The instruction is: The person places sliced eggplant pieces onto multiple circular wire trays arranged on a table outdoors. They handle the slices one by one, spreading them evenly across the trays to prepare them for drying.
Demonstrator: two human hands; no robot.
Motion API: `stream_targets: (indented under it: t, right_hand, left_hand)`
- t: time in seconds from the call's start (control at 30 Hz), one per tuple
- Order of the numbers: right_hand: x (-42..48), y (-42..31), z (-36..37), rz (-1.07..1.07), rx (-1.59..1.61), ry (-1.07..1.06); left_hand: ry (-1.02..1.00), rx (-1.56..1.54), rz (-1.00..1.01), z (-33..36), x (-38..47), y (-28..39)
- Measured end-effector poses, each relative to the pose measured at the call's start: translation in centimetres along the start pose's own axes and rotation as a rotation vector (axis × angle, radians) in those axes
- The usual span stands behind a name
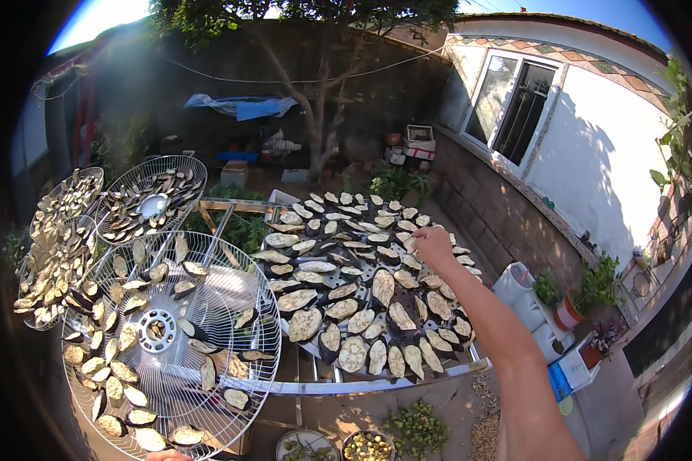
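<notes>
My right hand [434, 246] reaches over a perforated tray [346, 275] covered with cut eggplant slices [383, 287]. Its fingertips are at one pale slice [409, 245] near the tray's far right; whether they grip it is hidden. Low in the picture only a bit of my left hand [170, 455] shows, closed over the near rim of a round wire fan guard [242, 322]. That guard tilts toward me and carries scattered eggplant slices [124, 371], mostly on its left half, around a grey hub ring [157, 331].
More wire fan guards [202, 173] loaded with slices stand at the far left. A metal frame [369, 387] runs under the tray. Bowls of yellowish fruit [368, 446] and a green heap [418, 425] lie on the ground below. Potted plants [571, 308] and white containers [530, 311] stand at right.
</notes>
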State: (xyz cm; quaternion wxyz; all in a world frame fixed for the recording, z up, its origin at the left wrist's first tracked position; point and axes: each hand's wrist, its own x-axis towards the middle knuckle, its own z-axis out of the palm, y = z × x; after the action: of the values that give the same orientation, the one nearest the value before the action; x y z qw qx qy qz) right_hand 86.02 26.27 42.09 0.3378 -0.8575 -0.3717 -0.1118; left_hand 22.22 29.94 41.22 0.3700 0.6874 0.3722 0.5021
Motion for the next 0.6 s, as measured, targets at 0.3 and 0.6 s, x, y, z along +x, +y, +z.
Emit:
stream_targets:
  t: [0.3, 0.6]
  right_hand:
    - [5.1, 13.6, 3.9, 0.193, -0.348, -0.219]
    - [3.6, 10.4, 2.5, 0.194, -0.408, -0.078]
  left_hand:
    - [-0.025, 0.034, -0.005, 2.2, -1.4, 1.1]
    - [0.017, 0.085, 0.081, 0.7, -1.5, 0.8]
